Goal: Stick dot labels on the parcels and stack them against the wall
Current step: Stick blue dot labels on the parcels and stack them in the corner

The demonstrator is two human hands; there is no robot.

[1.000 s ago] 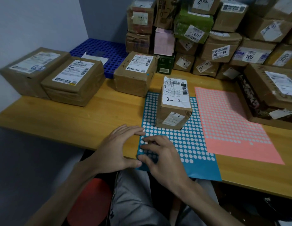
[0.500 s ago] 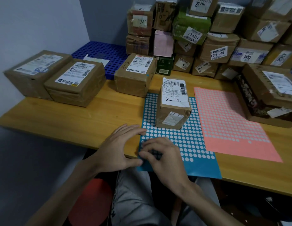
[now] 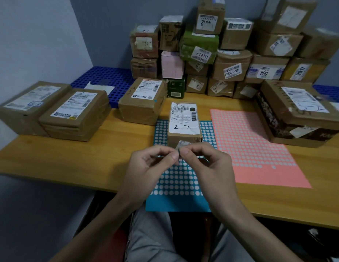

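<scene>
Seated view of a labelling station. The left hand [image 3: 151, 163] and right hand [image 3: 208, 163] meet at the fingertips, thumbs and forefingers pinched narrow around something tiny — probably 1 dot label, though it is too small to confirm. Directly beyond the hands stands the small parcel [image 3: 184, 125] marked "2-2", resting on the blue dot sheet [image 3: 176, 182] that lies beneath the hands, apparently so the peeled label can travel straight onto it. To the right of the right hand lies the pink dot sheet [image 3: 253, 148], flat on the tabletop [image 3: 89, 159]. Farther beyond, the stacked parcels [image 3: 231, 59] stand against the wall — the likely destination. 3 flatter parcels [image 3: 76, 112] wait left of the left hand.
</scene>
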